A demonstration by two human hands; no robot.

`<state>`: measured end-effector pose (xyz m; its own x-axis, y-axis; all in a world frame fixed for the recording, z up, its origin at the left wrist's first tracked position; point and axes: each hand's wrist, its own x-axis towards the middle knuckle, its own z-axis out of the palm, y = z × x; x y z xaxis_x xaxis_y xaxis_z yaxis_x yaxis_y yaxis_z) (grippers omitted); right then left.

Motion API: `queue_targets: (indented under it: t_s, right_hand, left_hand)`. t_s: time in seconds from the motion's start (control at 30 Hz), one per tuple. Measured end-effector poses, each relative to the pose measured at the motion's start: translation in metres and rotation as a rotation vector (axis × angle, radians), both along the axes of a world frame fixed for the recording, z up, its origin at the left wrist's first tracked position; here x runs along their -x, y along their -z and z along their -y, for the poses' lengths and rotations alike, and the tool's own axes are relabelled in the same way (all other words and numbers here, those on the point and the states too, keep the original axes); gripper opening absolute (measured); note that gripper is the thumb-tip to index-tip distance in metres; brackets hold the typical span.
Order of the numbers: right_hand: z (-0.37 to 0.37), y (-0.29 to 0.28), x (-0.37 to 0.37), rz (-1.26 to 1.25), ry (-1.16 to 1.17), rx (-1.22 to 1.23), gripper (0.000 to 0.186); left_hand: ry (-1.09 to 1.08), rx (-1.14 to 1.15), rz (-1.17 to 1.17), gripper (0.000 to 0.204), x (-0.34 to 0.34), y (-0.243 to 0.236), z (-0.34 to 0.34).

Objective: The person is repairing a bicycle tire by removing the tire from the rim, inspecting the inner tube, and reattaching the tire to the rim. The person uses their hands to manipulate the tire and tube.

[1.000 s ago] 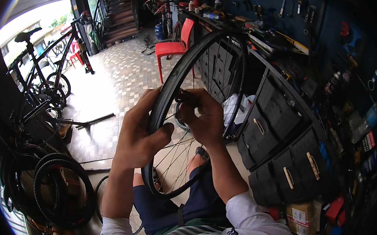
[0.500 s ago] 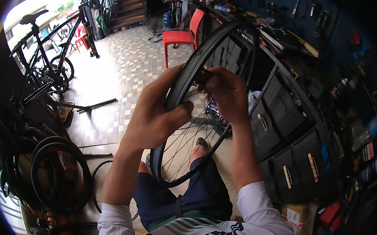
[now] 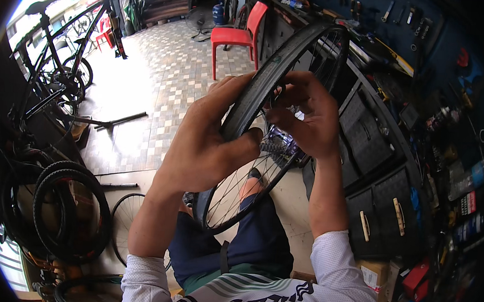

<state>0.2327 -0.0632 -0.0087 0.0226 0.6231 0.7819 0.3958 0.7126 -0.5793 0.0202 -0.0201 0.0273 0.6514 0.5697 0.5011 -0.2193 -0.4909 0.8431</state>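
Observation:
A spoked bicycle wheel [image 3: 263, 85] with a black rim stands tilted in front of me, its lower edge between my legs. My left hand [image 3: 206, 137] is wrapped round the near side of the rim, thumb on the inner edge. On the spoke side, my right hand [image 3: 312, 114] is at the rim with curled fingers, thumb and fingertips apart. A small dark part between them at the rim is too small to name. Behind the spokes shows a purple hub [image 3: 282, 140], partly covered by my right hand.
A red chair [image 3: 236, 36] stands ahead on the tiled floor. Black cabinets [image 3: 366, 137] and a cluttered workbench run along the right. Several tyres [image 3: 72, 212] are heaped at the left, below a dark bicycle [image 3: 69, 55]. A cardboard box [image 3: 376, 272] lies at the lower right.
The wheel and both hands have shifted slightly right in view. My right thumb and fingers have spread from a pinch at the rim. The background has shifted a little as my head moved.

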Motion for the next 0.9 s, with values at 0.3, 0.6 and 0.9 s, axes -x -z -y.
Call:
queue_targets:
  t_s: [0.3,0.6,0.9]
  right_hand:
    - [0.003,0.0,0.007,-0.016,-0.009,0.019,0.031]
    - [-0.006,0.007,0.009,-0.266,-0.099,0.096,0.024]
    - [0.008,0.021,0.019,0.096,0.291,-0.128,0.055]
  left_hand:
    - [-0.029,-0.093,0.013,0.065,0.004,0.003,-0.007]
    - [-0.005,0.003,0.012,0.07,0.006,0.002,-0.005]
    - [0.143,0.212,0.159,0.076,0.01,0.014,-0.024]
